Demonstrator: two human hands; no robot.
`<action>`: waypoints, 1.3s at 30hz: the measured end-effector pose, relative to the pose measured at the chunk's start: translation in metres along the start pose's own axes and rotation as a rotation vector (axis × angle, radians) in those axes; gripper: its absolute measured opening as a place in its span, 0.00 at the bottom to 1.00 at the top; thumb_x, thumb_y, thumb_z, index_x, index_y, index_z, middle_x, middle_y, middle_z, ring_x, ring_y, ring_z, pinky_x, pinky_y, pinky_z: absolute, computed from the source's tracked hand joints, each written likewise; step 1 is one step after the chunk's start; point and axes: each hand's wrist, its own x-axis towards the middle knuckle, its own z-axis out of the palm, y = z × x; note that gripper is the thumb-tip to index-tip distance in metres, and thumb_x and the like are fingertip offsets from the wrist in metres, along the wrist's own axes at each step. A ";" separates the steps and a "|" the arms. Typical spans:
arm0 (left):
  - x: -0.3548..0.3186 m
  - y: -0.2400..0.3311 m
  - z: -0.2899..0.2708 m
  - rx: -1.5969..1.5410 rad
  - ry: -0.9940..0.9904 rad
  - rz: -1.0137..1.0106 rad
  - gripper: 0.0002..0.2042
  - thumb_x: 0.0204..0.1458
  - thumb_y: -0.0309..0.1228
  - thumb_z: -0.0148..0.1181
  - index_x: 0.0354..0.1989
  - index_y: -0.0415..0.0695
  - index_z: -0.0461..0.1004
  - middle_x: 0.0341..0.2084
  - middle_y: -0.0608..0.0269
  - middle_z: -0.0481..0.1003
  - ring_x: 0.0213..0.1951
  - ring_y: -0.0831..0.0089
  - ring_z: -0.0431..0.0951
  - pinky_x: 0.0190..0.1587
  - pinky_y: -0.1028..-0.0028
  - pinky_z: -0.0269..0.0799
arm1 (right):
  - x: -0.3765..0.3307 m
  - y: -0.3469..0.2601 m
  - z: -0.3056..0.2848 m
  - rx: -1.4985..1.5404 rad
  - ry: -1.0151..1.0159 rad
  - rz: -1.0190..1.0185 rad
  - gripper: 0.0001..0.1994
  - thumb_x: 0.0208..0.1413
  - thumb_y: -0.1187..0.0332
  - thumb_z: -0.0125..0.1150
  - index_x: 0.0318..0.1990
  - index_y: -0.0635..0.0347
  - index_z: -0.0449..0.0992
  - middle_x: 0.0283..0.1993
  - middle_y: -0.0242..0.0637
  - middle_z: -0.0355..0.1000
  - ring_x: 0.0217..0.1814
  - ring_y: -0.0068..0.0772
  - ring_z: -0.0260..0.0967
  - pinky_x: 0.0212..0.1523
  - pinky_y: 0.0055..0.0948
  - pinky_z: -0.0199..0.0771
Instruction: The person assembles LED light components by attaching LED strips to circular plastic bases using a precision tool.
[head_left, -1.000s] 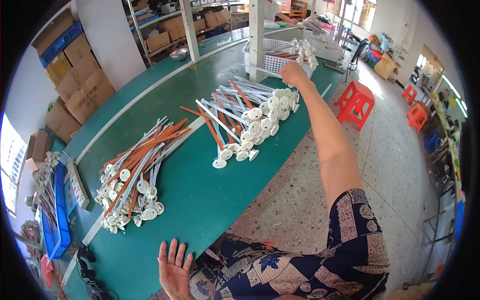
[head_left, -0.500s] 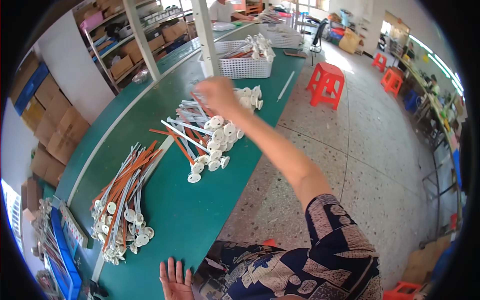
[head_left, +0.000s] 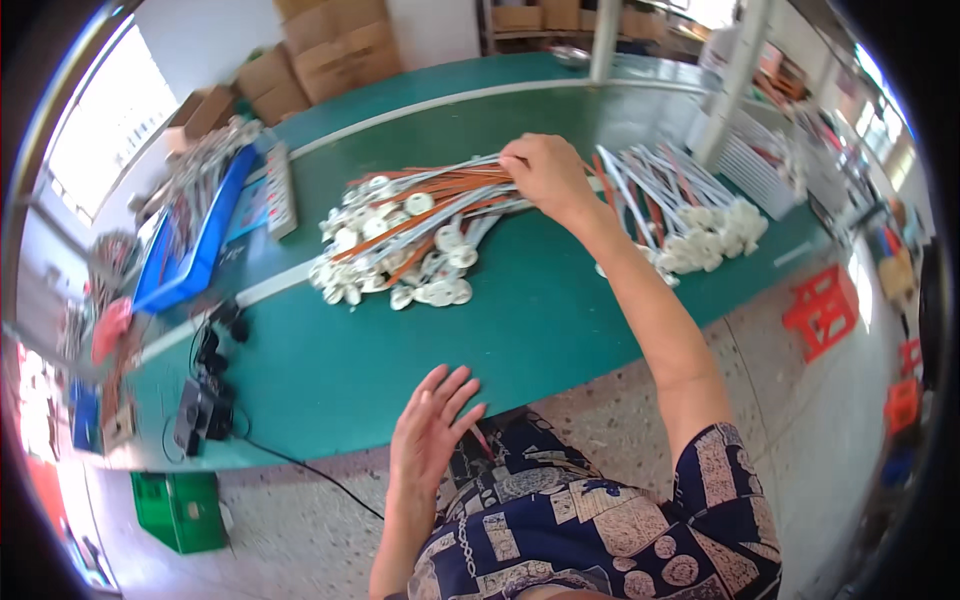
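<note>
While our right hand point(head_left: 545, 172) fingers clench the near wire bundle point(head_left: 420, 225) mid-counter point(head_left: 330, 370), our left hand point(head_left: 428, 440) hovers released; second bundle point(head_left: 690, 210) lies untouched.

The table point(head_left: 560, 300) has a smooth, matt green top, the wire bundle point(head_left: 410, 225) shows glossy white plastic discs on orange and white plastic-sheathed leads, the basket point(head_left: 755, 160) looks white plastic, and the stacked boxes point(head_left: 330, 50) are brown matt cardboard.
</note>
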 end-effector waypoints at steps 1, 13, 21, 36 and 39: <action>-0.004 0.001 0.002 0.003 0.017 0.019 0.26 0.69 0.36 0.49 0.69 0.33 0.56 0.66 0.39 0.63 0.66 0.49 0.67 0.64 0.49 0.70 | 0.005 -0.014 0.010 0.087 -0.047 -0.001 0.09 0.55 0.67 0.60 0.33 0.62 0.83 0.32 0.47 0.77 0.37 0.53 0.75 0.39 0.47 0.74; -0.012 0.004 0.000 -0.058 0.007 0.028 0.25 0.69 0.35 0.49 0.69 0.34 0.56 0.65 0.40 0.64 0.64 0.51 0.70 0.63 0.54 0.72 | -0.004 -0.142 0.129 -0.330 -0.374 -0.482 0.04 0.47 0.72 0.65 0.30 0.52 0.84 0.40 0.37 0.74 0.52 0.41 0.71 0.53 0.47 0.62; -0.007 0.021 -0.017 -0.222 -0.008 0.258 0.29 0.69 0.38 0.50 0.70 0.35 0.51 0.65 0.38 0.62 0.64 0.46 0.68 0.66 0.56 0.70 | -0.037 -0.175 0.072 0.147 -0.349 -0.643 0.06 0.48 0.69 0.67 0.33 0.56 0.76 0.37 0.35 0.73 0.47 0.41 0.71 0.51 0.42 0.65; -0.046 0.033 -0.049 -0.089 -0.002 0.327 0.16 0.63 0.35 0.61 0.50 0.38 0.67 0.59 0.40 0.67 0.55 0.51 0.79 0.56 0.60 0.81 | -0.170 -0.173 0.039 1.292 -0.806 0.858 0.17 0.67 0.60 0.60 0.46 0.70 0.80 0.26 0.34 0.75 0.17 0.13 0.59 0.18 0.15 0.57; -0.047 0.029 -0.057 -0.041 -0.070 0.315 0.15 0.63 0.37 0.60 0.47 0.37 0.68 0.55 0.42 0.70 0.53 0.52 0.80 0.50 0.60 0.84 | -0.182 -0.184 0.050 1.591 -0.823 0.944 0.14 0.66 0.64 0.62 0.46 0.68 0.81 0.27 0.33 0.76 0.18 0.13 0.59 0.18 0.15 0.55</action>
